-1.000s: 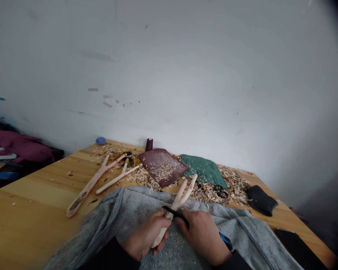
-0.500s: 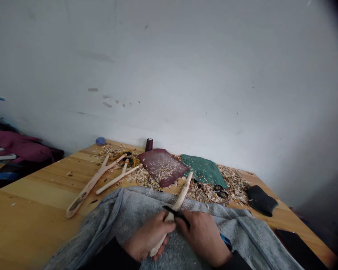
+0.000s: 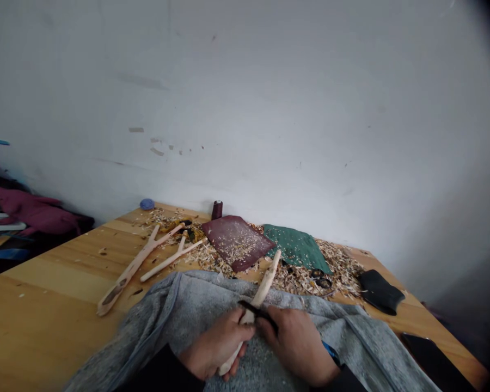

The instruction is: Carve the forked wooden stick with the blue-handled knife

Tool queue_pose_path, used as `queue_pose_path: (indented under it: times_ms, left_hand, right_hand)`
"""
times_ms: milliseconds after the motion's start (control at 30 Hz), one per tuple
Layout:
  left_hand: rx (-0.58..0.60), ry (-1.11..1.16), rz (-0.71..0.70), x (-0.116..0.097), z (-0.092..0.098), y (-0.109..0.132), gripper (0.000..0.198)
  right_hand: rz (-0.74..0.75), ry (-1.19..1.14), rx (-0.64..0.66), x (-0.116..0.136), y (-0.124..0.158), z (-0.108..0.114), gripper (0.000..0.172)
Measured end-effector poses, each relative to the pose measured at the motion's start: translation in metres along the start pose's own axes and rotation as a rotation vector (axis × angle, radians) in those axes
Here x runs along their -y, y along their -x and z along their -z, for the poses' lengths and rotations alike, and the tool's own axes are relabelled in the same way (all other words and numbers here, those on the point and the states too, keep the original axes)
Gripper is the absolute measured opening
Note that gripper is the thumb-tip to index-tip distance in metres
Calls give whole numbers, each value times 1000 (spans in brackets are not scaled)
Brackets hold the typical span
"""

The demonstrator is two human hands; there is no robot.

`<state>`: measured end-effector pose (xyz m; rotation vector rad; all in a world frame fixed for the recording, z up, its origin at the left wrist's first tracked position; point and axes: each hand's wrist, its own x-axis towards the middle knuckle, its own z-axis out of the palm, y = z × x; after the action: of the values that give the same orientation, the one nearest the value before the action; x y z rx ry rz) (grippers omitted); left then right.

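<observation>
My left hand is closed around the lower part of a pale peeled wooden stick, which slants up and away to the right. In my right hand is a dark-bladed knife, its blade lying across the stick just above my left thumb. A bit of blue shows beside the right wrist; I cannot make out what it belongs to. Beneath both hands a grey cloth covers the near edge of the table.
Two forked wooden sticks lie on the wooden table at left. Wood shavings surround a maroon sheet and a green sheet. A thread spool stands by the wall. A black flat piece and a phone lie right.
Hardly anything differs. The knife and both hands sit a few pixels lower and to the right, along with a slight shift of the whole view.
</observation>
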<state>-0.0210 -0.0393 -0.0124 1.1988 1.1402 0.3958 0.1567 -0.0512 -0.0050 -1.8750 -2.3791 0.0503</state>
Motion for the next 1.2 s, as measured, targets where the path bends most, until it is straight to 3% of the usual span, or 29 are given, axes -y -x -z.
queue_pose_path:
  times_ms: [100, 200, 367, 433, 667, 900, 1100, 1200]
  left_hand:
    - [-6, -12, 50, 1, 2, -1, 9]
    - [-1, -6, 51, 2, 3, -3, 11]
    - [-22, -34, 46, -1, 1, 0, 9]
    - [-29, -42, 49, -3, 0, 3, 7]
    - [-23, -48, 68, -7, 0, 5, 6]
    - [-34, -50, 77, -8, -1, 5, 10]
    - [-32, -45, 74, -5, 0, 4, 6]
    - [-18, -33, 64, -3, 1, 2, 6]
  right_hand:
    - [-129, 79, -49, -9, -6, 1, 31]
    - [-160, 106, -67, -13, -7, 2, 31]
    - [49, -2, -16, -1, 2, 1, 21]
    - [61, -4, -22, 2, 2, 0, 20]
    - [-172, 135, -113, -19, -9, -2, 29]
    - [78, -16, -25, -1, 2, -1, 18]
    - [-125, 111, -69, -10, -8, -4, 25]
    - [-152, 117, -74, -14, -9, -5, 25]
